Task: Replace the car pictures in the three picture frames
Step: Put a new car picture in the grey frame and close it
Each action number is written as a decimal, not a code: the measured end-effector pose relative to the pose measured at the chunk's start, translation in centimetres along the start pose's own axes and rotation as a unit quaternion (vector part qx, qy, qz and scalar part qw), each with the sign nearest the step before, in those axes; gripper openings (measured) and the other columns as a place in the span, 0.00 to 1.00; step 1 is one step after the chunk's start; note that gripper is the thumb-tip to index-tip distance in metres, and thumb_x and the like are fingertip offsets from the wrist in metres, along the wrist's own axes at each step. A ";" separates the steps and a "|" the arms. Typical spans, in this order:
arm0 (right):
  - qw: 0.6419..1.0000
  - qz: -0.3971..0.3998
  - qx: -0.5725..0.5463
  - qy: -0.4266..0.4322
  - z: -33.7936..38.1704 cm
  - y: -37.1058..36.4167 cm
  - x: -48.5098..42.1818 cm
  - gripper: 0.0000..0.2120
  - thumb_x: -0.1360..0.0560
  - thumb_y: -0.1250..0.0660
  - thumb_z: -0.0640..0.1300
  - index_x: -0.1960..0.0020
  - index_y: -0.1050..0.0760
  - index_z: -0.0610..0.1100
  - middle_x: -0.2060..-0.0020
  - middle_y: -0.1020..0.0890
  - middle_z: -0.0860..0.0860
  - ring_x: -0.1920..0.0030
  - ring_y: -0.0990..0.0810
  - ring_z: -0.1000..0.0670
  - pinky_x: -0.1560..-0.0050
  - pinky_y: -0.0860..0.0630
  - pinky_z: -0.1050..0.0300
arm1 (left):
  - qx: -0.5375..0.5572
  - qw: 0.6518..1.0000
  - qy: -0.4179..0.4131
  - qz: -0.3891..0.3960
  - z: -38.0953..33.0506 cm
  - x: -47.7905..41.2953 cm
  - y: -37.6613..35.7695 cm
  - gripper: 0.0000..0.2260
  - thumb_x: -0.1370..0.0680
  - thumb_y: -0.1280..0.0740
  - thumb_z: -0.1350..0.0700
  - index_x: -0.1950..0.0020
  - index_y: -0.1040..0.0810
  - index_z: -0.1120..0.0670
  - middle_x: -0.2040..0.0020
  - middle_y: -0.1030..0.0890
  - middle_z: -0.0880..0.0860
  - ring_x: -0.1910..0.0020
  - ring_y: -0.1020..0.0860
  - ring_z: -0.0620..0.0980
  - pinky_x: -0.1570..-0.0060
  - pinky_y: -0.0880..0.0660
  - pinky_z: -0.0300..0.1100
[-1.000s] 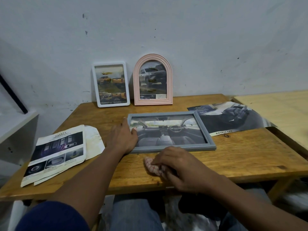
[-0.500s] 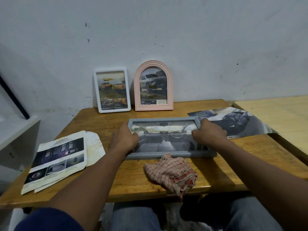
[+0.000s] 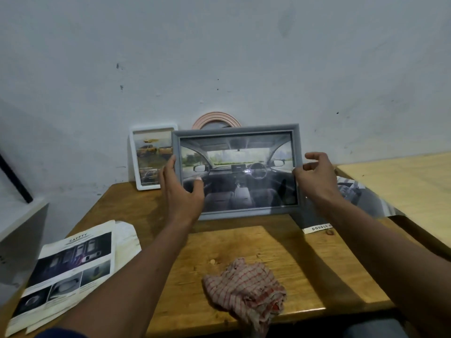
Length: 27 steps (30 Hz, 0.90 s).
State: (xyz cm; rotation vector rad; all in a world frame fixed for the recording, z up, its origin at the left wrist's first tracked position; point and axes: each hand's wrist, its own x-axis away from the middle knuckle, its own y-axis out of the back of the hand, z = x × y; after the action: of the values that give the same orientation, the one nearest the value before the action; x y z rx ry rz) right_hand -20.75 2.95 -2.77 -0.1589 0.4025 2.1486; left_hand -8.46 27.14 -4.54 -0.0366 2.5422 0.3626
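Note:
A grey picture frame with a car-interior picture stands upright above the wooden table, held between both hands. My left hand grips its left edge, thumb on the glass. My right hand pinches its right edge, the other fingers loosely spread. Behind it, a white frame with a yellow-car picture leans on the wall. Only the arched top of a pink frame shows over the grey frame.
A red-checked cloth lies at the table's front edge. Car brochure sheets lie at front left, and another car sheet at right, partly behind my right arm. A second pale table adjoins on the right; a white shelf stands left.
The grey frame lay flat on the table; both hands have lifted it upright towards the wall. One second ago my right hand was on the cloth, then moved to the frame's right edge.

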 end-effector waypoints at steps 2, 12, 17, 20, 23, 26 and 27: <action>1.000 -0.010 -0.014 0.013 0.1 1.0 -1.5 0.24 0.22 0.32 0.39 0.29 0.36 0.48 0.46 0.25 0.48 0.50 0.23 0.49 0.52 0.22 0.55 | 0.014 1.000 -0.013 0.019 -0.8 -0.1 -1.6 0.34 0.20 0.31 0.59 0.19 0.44 0.50 0.20 0.42 0.53 0.23 0.41 0.49 0.37 0.42 0.27; 0.998 -0.054 -0.002 0.038 -2.0 6.4 -11.2 0.26 0.21 0.34 0.36 0.27 0.39 0.45 0.44 0.26 0.45 0.49 0.23 0.47 0.61 0.26 0.65 | 0.044 0.988 -0.039 0.142 -3.2 -2.2 -12.7 0.42 0.20 0.31 0.56 0.18 0.57 0.40 0.17 0.53 0.44 0.19 0.48 0.49 0.29 0.46 0.44; 0.998 -0.054 0.014 0.027 -4.7 7.0 -16.3 0.27 0.22 0.32 0.36 0.27 0.39 0.45 0.44 0.26 0.46 0.48 0.23 0.46 0.60 0.25 0.65 | 0.060 0.984 0.003 0.168 -2.8 -3.7 -17.8 0.45 0.20 0.31 0.54 0.22 0.62 0.30 0.17 0.54 0.42 0.19 0.47 0.53 0.32 0.42 0.46; 0.998 -0.060 0.018 0.018 -6.3 6.5 -19.0 0.27 0.22 0.32 0.37 0.27 0.39 0.45 0.44 0.26 0.46 0.48 0.23 0.46 0.58 0.24 0.63 | 0.049 0.983 0.008 0.176 -2.2 -4.9 -20.2 0.46 0.20 0.30 0.53 0.24 0.64 0.27 0.16 0.55 0.42 0.19 0.46 0.54 0.29 0.41 0.50; 0.998 -0.064 0.023 0.006 -8.0 5.8 -21.2 0.27 0.22 0.32 0.38 0.27 0.39 0.45 0.44 0.26 0.46 0.47 0.23 0.45 0.53 0.23 0.59 | 0.046 0.980 -0.004 0.194 -1.4 -6.1 -22.5 0.46 0.20 0.30 0.54 0.23 0.63 0.27 0.17 0.57 0.40 0.18 0.50 0.51 0.23 0.42 0.55; 0.997 -0.066 0.029 -0.004 -9.5 5.3 -22.8 0.26 0.22 0.32 0.39 0.28 0.38 0.45 0.43 0.26 0.45 0.47 0.23 0.45 0.50 0.24 0.55 | 0.024 0.979 -0.008 0.204 -0.7 -6.9 -24.4 0.46 0.20 0.30 0.53 0.22 0.63 0.30 0.17 0.60 0.40 0.18 0.56 0.48 0.24 0.47 0.48; 0.997 -0.068 0.031 -0.006 -9.9 5.1 -23.2 0.26 0.22 0.32 0.40 0.28 0.38 0.45 0.43 0.25 0.45 0.47 0.23 0.44 0.50 0.24 0.54 | 0.012 0.978 -0.008 0.207 -0.6 -7.0 -24.9 0.45 0.20 0.30 0.53 0.22 0.63 0.30 0.17 0.62 0.41 0.18 0.57 0.47 0.24 0.48 0.48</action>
State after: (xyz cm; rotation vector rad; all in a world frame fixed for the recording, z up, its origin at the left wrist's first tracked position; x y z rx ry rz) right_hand -11.99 -21.16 -4.81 -0.1348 0.4378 2.0000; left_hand -0.33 2.67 -6.46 0.5091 2.5268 0.4880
